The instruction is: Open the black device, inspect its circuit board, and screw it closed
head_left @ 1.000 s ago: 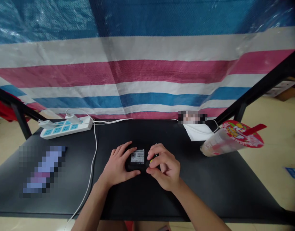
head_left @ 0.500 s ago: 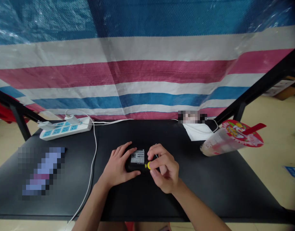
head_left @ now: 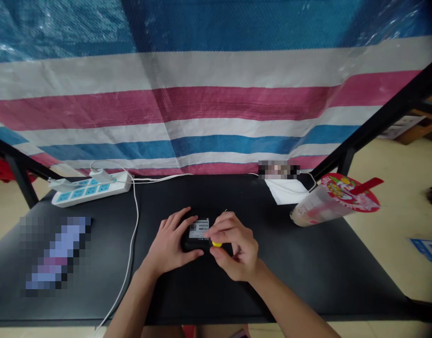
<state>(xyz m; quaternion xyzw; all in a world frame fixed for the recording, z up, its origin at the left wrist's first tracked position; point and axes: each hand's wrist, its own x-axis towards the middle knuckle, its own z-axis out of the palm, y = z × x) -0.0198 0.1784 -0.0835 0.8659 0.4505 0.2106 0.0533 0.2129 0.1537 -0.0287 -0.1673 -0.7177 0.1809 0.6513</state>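
Note:
On the black tabletop lies a small black box-shaped device [head_left: 193, 244] with a white printed label [head_left: 199, 229] facing up. My left hand [head_left: 170, 241] holds its left end, thumb along the near side and index finger at the far side, other fingers stretched out. At the device's right end, the thumb and fingers of my right hand [head_left: 237, 246] pinch a small round yellow piece [head_left: 216, 244]. Whether that piece is attached to the device I cannot tell. A thin light-coloured tip shows just above my right fingers; what it belongs to is hidden.
A white power strip [head_left: 92, 190] with plugs stands at the back left, its white cable [head_left: 132, 244] running to the front edge. A blurred-out phone-like object [head_left: 61, 253] lies left. A lidded drink cup [head_left: 317, 206] and white paper [head_left: 284, 191] are right. Striped sheeting [head_left: 216, 103] hangs behind.
My right fingers have shifted and closed around the yellow piece, with the index finger now over the label's edge. My left hand keeps its place on the device. The whole view has shifted slightly.

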